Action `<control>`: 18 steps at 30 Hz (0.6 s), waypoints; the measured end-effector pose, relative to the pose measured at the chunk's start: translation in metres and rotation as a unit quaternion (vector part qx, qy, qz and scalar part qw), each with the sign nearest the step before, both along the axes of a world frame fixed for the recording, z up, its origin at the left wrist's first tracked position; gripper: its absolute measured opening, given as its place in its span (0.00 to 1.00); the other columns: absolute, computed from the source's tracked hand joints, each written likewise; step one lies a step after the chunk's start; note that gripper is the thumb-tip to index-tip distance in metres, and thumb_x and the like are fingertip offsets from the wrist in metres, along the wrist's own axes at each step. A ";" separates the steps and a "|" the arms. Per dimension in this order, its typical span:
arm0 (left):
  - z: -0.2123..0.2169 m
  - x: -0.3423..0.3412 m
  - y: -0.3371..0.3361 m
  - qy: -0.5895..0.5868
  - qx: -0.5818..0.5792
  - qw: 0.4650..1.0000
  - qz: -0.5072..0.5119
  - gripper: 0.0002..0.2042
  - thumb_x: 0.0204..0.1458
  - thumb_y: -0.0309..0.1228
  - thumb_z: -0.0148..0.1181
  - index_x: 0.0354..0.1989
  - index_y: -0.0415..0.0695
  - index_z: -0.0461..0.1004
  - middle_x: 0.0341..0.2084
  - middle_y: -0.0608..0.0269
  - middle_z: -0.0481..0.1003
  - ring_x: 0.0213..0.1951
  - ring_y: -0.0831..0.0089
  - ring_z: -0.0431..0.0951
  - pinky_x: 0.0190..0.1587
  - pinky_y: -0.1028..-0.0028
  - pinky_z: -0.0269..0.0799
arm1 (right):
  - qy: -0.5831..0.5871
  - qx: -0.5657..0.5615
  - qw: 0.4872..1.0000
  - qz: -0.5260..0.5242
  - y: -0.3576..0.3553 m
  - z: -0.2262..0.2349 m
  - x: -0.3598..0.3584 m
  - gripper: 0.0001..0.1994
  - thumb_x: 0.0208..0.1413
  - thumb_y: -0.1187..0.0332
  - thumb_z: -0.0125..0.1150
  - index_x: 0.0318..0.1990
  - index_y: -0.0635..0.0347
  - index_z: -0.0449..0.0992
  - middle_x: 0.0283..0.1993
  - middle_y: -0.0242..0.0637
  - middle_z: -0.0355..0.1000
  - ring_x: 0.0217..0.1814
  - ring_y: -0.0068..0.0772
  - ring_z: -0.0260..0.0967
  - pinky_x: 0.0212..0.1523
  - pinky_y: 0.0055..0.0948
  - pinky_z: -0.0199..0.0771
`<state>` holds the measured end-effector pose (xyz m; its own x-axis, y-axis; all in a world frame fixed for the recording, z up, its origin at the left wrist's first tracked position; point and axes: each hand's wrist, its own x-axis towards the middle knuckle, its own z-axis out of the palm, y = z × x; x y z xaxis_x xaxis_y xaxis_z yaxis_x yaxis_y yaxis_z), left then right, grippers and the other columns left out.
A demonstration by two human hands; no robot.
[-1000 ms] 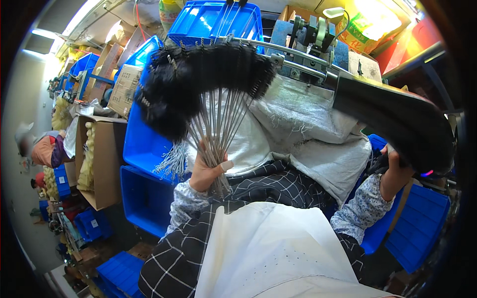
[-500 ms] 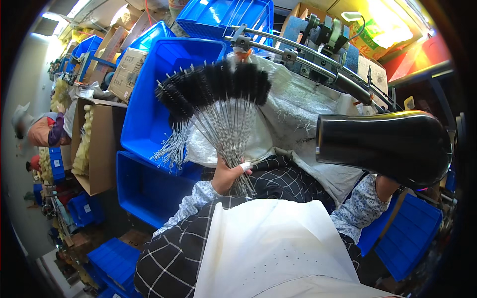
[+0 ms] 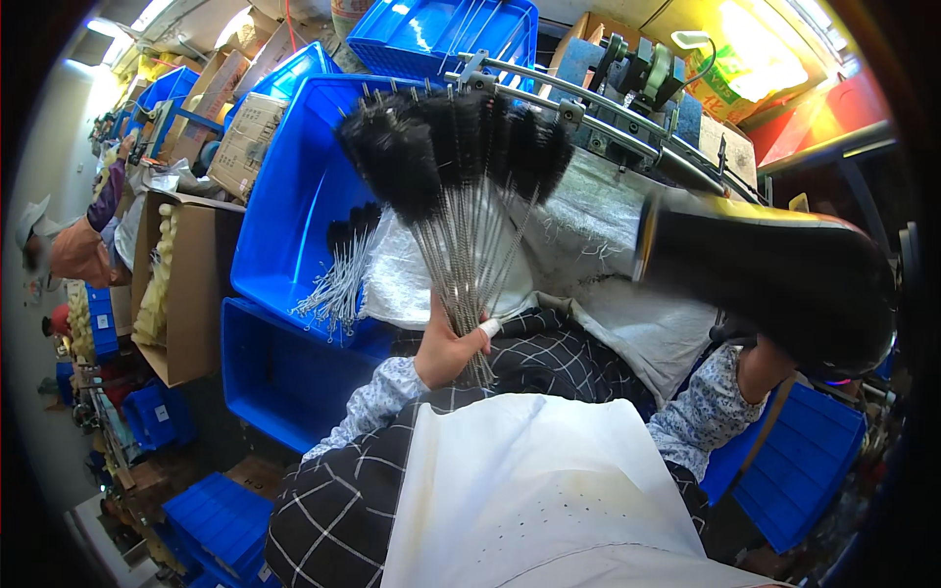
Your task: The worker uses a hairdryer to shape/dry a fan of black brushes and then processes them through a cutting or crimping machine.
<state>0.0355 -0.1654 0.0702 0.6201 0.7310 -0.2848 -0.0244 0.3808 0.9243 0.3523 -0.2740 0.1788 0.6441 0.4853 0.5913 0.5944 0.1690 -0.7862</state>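
My left hand (image 3: pixel 453 349) is closed round the twisted-wire stems of a bundle of black bristle brushes (image 3: pixel 456 147). Their heads fan out above it, over a white woven cloth. A white wrap covers the thumb tip. At the right, my right hand (image 3: pixel 767 367) holds up a large black hair dryer (image 3: pixel 774 279), its nozzle pointing left toward the brushes. The dryer's body hides most of the right fingers. More brushes (image 3: pixel 345 284) lie in the big blue bin left of the bundle, their wire ends over its near edge.
A metal machine with parallel rods (image 3: pixel 627 108) stands behind the cloth. Blue bins (image 3: pixel 270 186) stand at the left, with another (image 3: pixel 799 461) low on the right. An open carton (image 3: pixel 201 304) holds pale pieces. Farther left, a co-worker (image 3: pixel 83 245) reaches out an arm.
The brush bundle has shifted right and up, its fan drawn narrower. The hair dryer has tilted, its nozzle blurred by motion. The co-worker has raised an arm.
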 end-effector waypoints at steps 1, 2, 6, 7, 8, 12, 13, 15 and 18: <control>0.006 -0.001 0.002 -0.001 0.000 1.000 -0.001 0.30 0.41 0.16 0.51 0.50 0.46 0.42 0.29 0.62 0.62 0.23 0.77 0.68 0.22 0.80 0.67 | 0.004 0.006 1.000 0.002 -0.001 0.000 0.000 0.26 0.38 0.73 0.57 0.49 0.67 0.57 0.42 0.46 0.61 0.35 0.32 0.60 0.34 0.26 0.63; 0.012 -0.002 0.005 0.029 0.016 0.999 0.031 0.32 0.41 0.16 0.51 0.52 0.48 0.40 0.29 0.61 0.62 0.23 0.78 0.67 0.22 0.81 0.67 | 0.008 0.012 1.000 0.004 -0.002 0.001 0.000 0.25 0.38 0.74 0.56 0.48 0.68 0.58 0.41 0.46 0.62 0.33 0.32 0.60 0.33 0.25 0.63; 0.003 -0.029 0.030 0.150 0.314 0.931 0.108 0.37 0.39 0.19 0.56 0.56 0.50 0.41 0.31 0.59 0.67 0.25 0.75 0.69 0.28 0.76 0.68 | 0.022 0.038 0.999 0.014 -0.004 0.003 0.002 0.22 0.38 0.76 0.54 0.46 0.70 0.61 0.36 0.46 0.65 0.27 0.30 0.62 0.26 0.23 0.65; 0.011 -0.033 0.040 0.195 0.366 0.902 0.118 0.35 0.38 0.20 0.57 0.55 0.49 0.45 0.32 0.58 0.68 0.26 0.74 0.70 0.29 0.75 0.68 | 0.027 0.043 0.999 0.015 -0.006 0.003 0.003 0.22 0.38 0.77 0.53 0.45 0.70 0.61 0.35 0.46 0.66 0.25 0.29 0.63 0.25 0.22 0.66; 0.021 -0.036 0.048 0.230 0.392 0.881 0.129 0.33 0.37 0.20 0.57 0.53 0.48 0.49 0.32 0.57 0.68 0.27 0.72 0.71 0.29 0.75 0.68 | 0.033 0.049 0.998 0.018 -0.006 0.002 0.003 0.21 0.38 0.77 0.53 0.44 0.71 0.62 0.34 0.46 0.67 0.23 0.29 0.63 0.23 0.21 0.66; 0.033 -0.057 0.076 0.336 0.532 0.758 0.174 0.29 0.30 0.21 0.58 0.46 0.49 0.59 0.31 0.55 0.66 0.27 0.59 0.71 0.28 0.68 0.67 | 0.053 0.033 0.998 0.006 -0.022 -0.013 0.019 0.25 0.39 0.73 0.55 0.49 0.65 0.57 0.41 0.45 0.63 0.35 0.33 0.60 0.35 0.27 0.62; 0.036 -0.061 0.079 0.403 0.567 0.699 0.164 0.29 0.29 0.22 0.59 0.46 0.50 0.59 0.30 0.55 0.65 0.26 0.56 0.70 0.27 0.65 0.67 | 0.061 0.020 0.998 -0.003 -0.031 -0.022 0.026 0.28 0.40 0.71 0.57 0.51 0.62 0.55 0.45 0.44 0.60 0.42 0.35 0.58 0.42 0.30 0.59; 0.037 -0.068 0.083 0.430 0.576 0.675 0.165 0.29 0.27 0.24 0.59 0.44 0.51 0.60 0.30 0.56 0.63 0.26 0.55 0.68 0.25 0.62 0.65 | 0.078 -0.009 0.997 -0.018 -0.043 -0.030 0.033 0.34 0.41 0.66 0.60 0.56 0.56 0.49 0.54 0.43 0.56 0.55 0.40 0.55 0.55 0.36 0.55; 0.043 -0.064 0.088 0.497 0.618 0.586 0.168 0.29 0.28 0.23 0.60 0.46 0.53 0.61 0.28 0.60 0.65 0.28 0.61 0.70 0.28 0.67 0.65 | 0.062 -0.013 0.998 -0.030 -0.044 -0.033 0.062 0.34 0.41 0.66 0.60 0.56 0.57 0.50 0.53 0.43 0.56 0.54 0.40 0.55 0.54 0.35 0.55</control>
